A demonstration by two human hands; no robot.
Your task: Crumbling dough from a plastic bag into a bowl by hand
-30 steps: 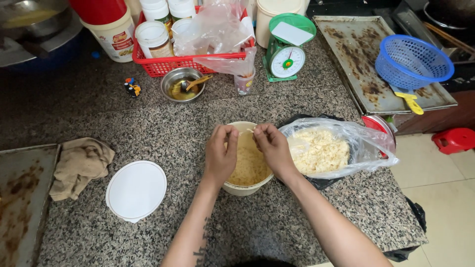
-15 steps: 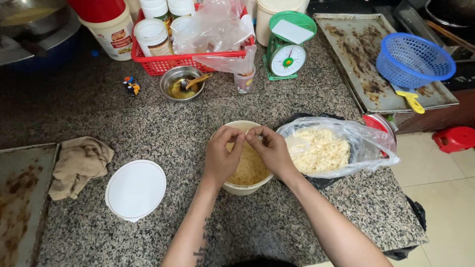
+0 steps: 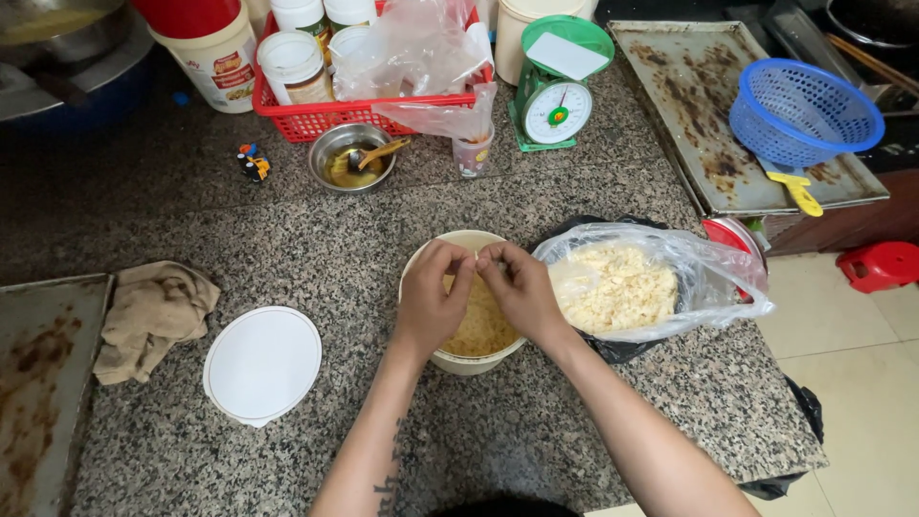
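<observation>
Both hands meet fingertip to fingertip over the cream tub [image 3: 466,361]: the left hand [image 3: 431,299] and right hand [image 3: 520,292] are curled, fingers pinched together at the tub's far rim, though whatever small bit they pinch is too small to make out. The tub stands on the granite counter [image 3: 316,239] and holds yellowish shredded food.

Taking the tub as the mark and going from left to right: far to its left lies a stained metal tray [image 3: 38,383], then a crumpled beige cloth [image 3: 153,316], then a round white lid [image 3: 262,364] lying flat, near the tub but apart from it. Beyond the tub, to its left, is a small steel bowl [image 3: 349,158] with a spoon, and behind that a red basket [image 3: 373,110] of jars. Beyond the tub to its right stands a green kitchen scale [image 3: 555,91]. Just to the tub's right, touching it, a clear plastic bag [image 3: 651,282] holds pale crumbled food. Farther right sits a blue colander [image 3: 804,110] on a baking tray [image 3: 699,105].
</observation>
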